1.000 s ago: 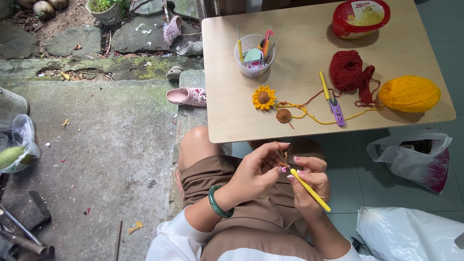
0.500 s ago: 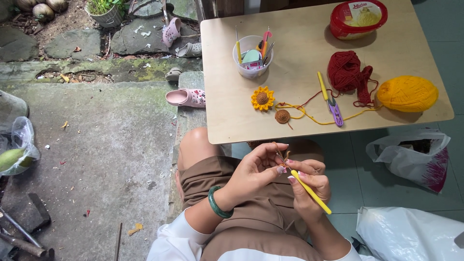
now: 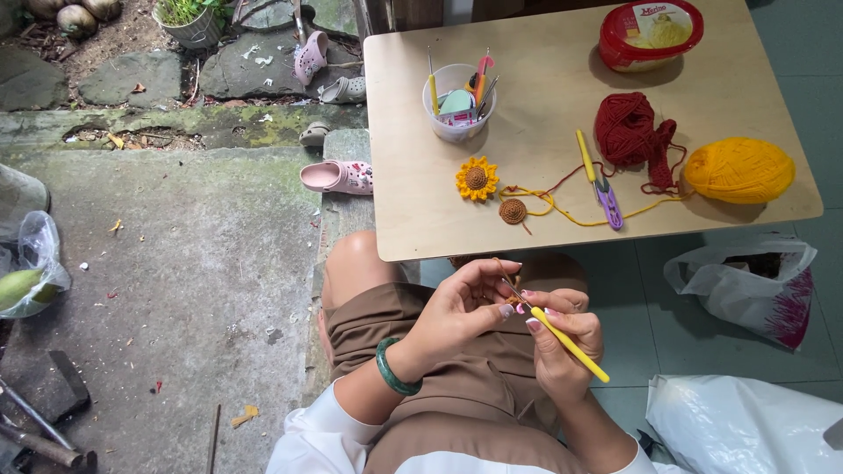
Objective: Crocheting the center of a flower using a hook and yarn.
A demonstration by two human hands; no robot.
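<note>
My right hand (image 3: 566, 338) grips a yellow-handled crochet hook (image 3: 569, 344) over my lap, its metal tip pointing up-left. My left hand (image 3: 461, 307), with a green bangle on the wrist, pinches a small brown crochet piece (image 3: 511, 299) at the hook's tip. A thin brown yarn strand runs up from it toward the table. Both hands sit just below the front edge of the low wooden table (image 3: 413, 211).
On the table lie a crocheted sunflower (image 3: 476, 178), a brown disc (image 3: 513, 211), red yarn (image 3: 628, 132), a yellow yarn ball (image 3: 739, 170), a second hook with a purple tool (image 3: 599, 183), a tool cup (image 3: 459, 104) and a red tub (image 3: 650, 33). Plastic bags (image 3: 746, 285) lie right, sandals left.
Both hands stay together at the lap; the hook has shifted only slightly as the fingers work. The view has drifted a little.
</note>
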